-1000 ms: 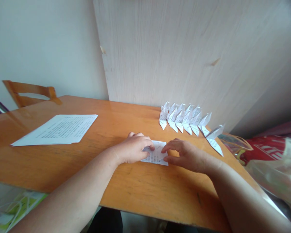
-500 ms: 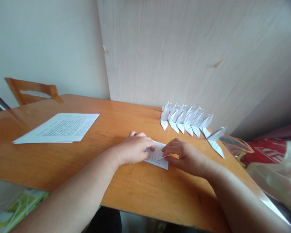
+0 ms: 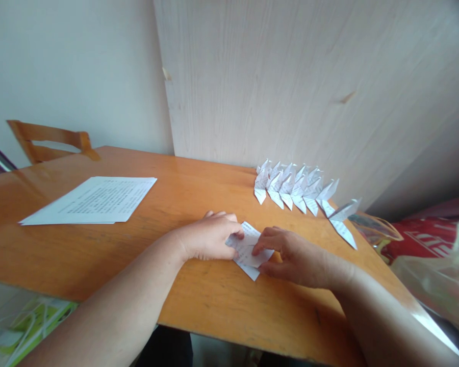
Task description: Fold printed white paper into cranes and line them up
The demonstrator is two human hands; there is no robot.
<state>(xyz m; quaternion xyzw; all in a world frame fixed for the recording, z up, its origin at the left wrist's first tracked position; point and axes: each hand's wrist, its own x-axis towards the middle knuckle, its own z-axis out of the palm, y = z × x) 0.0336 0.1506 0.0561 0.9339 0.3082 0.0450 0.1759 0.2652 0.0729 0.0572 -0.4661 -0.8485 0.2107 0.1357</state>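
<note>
A small folded sheet of printed paper (image 3: 248, 251) lies on the wooden table (image 3: 214, 300) between my hands. My left hand (image 3: 213, 237) pinches its left side, thumb and fingers closed on it. From the right, my right hand (image 3: 286, 255) has curled fingers on the paper's upper flap, with the thumb near its lower right edge. One corner of the sheet points toward me and another points away. Several folded paper pieces with upright pointed tips (image 3: 290, 187) stand in rows farther back on the right. One more such piece (image 3: 343, 224) sits nearer the right edge.
A stack of printed sheets (image 3: 95, 201) lies on the left of the table. Behind it is a wooden chair (image 3: 55, 140). A pale panel (image 3: 252, 76) borders the back. Red and translucent bags (image 3: 416, 242) stand off the right edge; a green package (image 3: 26, 326) is below left.
The folded paper has turned, so its near corner now points more toward me. My right hand has shifted slightly down, and its fingers lie farther onto the flap.
</note>
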